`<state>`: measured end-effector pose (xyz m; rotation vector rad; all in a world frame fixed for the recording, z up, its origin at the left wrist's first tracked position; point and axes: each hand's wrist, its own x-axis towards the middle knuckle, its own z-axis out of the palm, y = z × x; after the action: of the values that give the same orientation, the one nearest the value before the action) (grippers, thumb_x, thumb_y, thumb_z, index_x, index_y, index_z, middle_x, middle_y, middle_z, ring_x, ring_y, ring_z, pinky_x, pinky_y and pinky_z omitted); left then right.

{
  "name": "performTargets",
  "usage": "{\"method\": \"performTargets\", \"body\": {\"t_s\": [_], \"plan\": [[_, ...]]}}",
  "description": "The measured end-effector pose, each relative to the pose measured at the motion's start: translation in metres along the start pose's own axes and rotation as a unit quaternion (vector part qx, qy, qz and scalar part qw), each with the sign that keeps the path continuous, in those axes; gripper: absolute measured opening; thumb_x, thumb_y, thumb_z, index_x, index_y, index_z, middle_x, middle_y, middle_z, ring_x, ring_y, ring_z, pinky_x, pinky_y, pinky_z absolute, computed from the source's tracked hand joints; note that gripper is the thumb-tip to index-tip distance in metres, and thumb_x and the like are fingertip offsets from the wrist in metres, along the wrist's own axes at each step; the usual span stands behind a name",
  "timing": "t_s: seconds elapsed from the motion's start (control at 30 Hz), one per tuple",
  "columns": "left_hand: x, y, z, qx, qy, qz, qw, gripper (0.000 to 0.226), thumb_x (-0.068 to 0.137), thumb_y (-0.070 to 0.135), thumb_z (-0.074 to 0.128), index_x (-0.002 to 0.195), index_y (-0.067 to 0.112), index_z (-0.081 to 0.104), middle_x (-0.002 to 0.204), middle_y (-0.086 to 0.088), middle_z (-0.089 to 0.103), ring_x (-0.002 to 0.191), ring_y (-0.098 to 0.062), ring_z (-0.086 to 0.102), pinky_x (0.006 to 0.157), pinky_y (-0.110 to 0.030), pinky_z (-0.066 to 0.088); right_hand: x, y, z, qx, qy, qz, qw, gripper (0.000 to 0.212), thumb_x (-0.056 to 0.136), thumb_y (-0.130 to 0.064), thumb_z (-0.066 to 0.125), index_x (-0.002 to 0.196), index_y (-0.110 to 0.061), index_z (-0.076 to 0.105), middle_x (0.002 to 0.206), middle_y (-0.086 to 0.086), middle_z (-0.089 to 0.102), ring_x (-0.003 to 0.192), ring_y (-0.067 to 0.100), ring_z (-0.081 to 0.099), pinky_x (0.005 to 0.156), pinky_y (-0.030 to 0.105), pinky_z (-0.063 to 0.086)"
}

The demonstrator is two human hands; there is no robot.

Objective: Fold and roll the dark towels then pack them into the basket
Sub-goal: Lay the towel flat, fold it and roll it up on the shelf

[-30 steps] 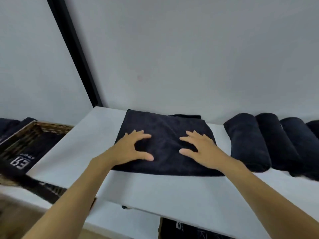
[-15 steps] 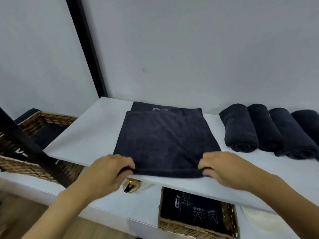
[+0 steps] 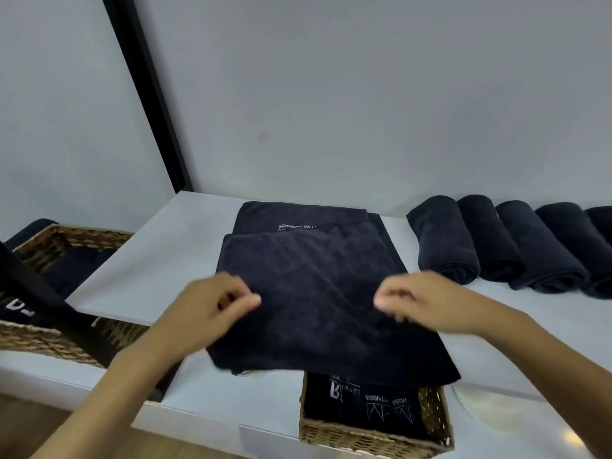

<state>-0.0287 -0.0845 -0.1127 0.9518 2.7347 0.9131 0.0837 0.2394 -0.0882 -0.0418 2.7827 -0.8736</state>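
Observation:
A dark folded towel (image 3: 318, 293) lies on the white shelf (image 3: 159, 260), its near edge hanging over the shelf's front. My left hand (image 3: 212, 306) pinches its left side and my right hand (image 3: 420, 303) pinches its right side, lifting the cloth a little. Beneath it, at the back, lies another flat dark towel (image 3: 304, 217) with pale lettering. Several rolled dark towels (image 3: 496, 243) stand in a row at the right of the shelf. A wicker basket (image 3: 374, 435) with dark printed towels in it sits on the lower surface below the shelf's front edge.
A second wicker basket (image 3: 66, 240) with dark cloth stands at the left, lower than the shelf. A black post (image 3: 149, 94) runs up the wall at the left. A dark bar (image 3: 43, 293) crosses the left basket. The grey wall stands close behind the shelf.
Both hands moved from the towel's near corners up onto its sides and lifted the cloth. The towel slid toward me, so its near edge now overhangs the shelf front.

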Motion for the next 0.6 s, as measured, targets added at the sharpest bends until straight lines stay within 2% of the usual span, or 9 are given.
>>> {"method": "performTargets", "body": {"t_s": [0.03,0.1,0.17,0.2,0.27,0.37,0.43,0.5,0.6], "plan": [[0.021,-0.01,0.002,0.026,0.045,-0.028,0.998,0.019,0.086,0.048,0.062,0.09,0.031,0.068,0.092,0.013,0.066,0.083,-0.008,0.064,0.08,-0.024,0.049,0.018,0.005,-0.005,0.019,0.061,0.018,0.998,0.009,0.093,-0.032,0.059,0.092,-0.028,0.067,0.081,-0.012,0.068,0.077,0.006,0.066,0.075,0.025,0.053],[0.062,-0.028,0.003,0.073,0.083,-0.123,0.986,0.032,0.088,0.039,0.065,0.116,0.023,0.063,0.114,-0.002,0.063,0.105,-0.024,0.061,0.091,-0.036,0.046,0.059,0.018,-0.015,0.033,0.146,0.076,0.986,0.015,0.095,-0.025,0.056,0.106,-0.024,0.066,0.095,-0.013,0.067,0.09,0.011,0.064,0.086,0.034,0.054],[0.093,-0.043,0.004,0.08,0.076,-0.204,0.973,0.053,0.087,0.039,0.068,0.133,0.017,0.053,0.127,-0.012,0.058,0.117,-0.032,0.054,0.096,-0.041,0.043,0.099,0.032,-0.024,0.028,0.18,0.121,0.976,0.028,0.096,-0.021,0.053,0.123,-0.019,0.06,0.117,-0.003,0.063,0.104,0.018,0.059,0.094,0.04,0.051],[0.104,-0.047,0.005,0.072,0.078,-0.227,0.968,0.056,0.086,0.039,0.07,0.134,0.015,0.052,0.127,-0.012,0.058,0.118,-0.033,0.054,0.095,-0.041,0.043,0.117,0.039,-0.026,0.019,0.184,0.135,0.973,0.032,0.096,-0.02,0.052,0.127,-0.017,0.056,0.123,0.001,0.06,0.109,0.02,0.057,0.096,0.04,0.05],[0.116,-0.047,0.004,0.04,0.086,-0.254,0.962,0.048,0.082,0.034,0.075,0.122,0.013,0.059,0.113,-0.007,0.061,0.112,-0.03,0.056,0.089,-0.036,0.043,0.142,0.048,-0.029,-0.011,0.166,0.159,0.973,0.041,0.093,-0.023,0.056,0.134,-0.017,0.05,0.129,0.003,0.057,0.115,0.022,0.054,0.097,0.036,0.046],[0.123,-0.043,-0.004,0.025,0.069,-0.258,0.963,0.02,0.079,0.028,0.078,0.092,0.015,0.069,0.089,0.001,0.063,0.098,-0.024,0.06,0.077,-0.03,0.042,0.162,0.053,-0.033,-0.029,0.13,0.174,0.976,0.048,0.088,-0.027,0.065,0.133,-0.015,0.05,0.132,0.002,0.054,0.119,0.023,0.052,0.093,0.031,0.041],[0.126,-0.042,-0.01,0.019,0.058,-0.24,0.969,0.015,0.079,0.025,0.078,0.083,0.014,0.068,0.085,0.002,0.064,0.089,-0.02,0.059,0.072,-0.028,0.042,0.168,0.051,-0.043,-0.033,0.11,0.173,0.978,0.041,0.085,-0.027,0.07,0.122,-0.014,0.058,0.122,0.001,0.058,0.113,0.023,0.054,0.089,0.03,0.042],[0.127,-0.044,-0.017,-0.034,0.07,-0.232,0.969,0.015,0.078,0.02,0.078,0.079,0.014,0.064,0.08,0.001,0.063,0.079,-0.016,0.057,0.065,-0.027,0.04,0.168,0.051,-0.056,-0.018,0.084,0.161,0.983,0.029,0.082,-0.028,0.074,0.106,-0.014,0.063,0.1,-0.002,0.06,0.096,0.02,0.056,0.077,0.028,0.043],[0.129,-0.047,-0.032,-0.165,0.057,-0.213,0.961,0.02,0.074,0.005,0.079,0.078,0.011,0.06,0.069,-0.006,0.063,0.069,-0.021,0.057,0.064,-0.03,0.042,0.164,0.052,-0.08,0.11,0.058,0.139,0.982,0.015,0.082,-0.023,0.073,0.087,-0.013,0.064,0.082,-0.002,0.062,0.078,0.016,0.058,0.07,0.027,0.047]]}}
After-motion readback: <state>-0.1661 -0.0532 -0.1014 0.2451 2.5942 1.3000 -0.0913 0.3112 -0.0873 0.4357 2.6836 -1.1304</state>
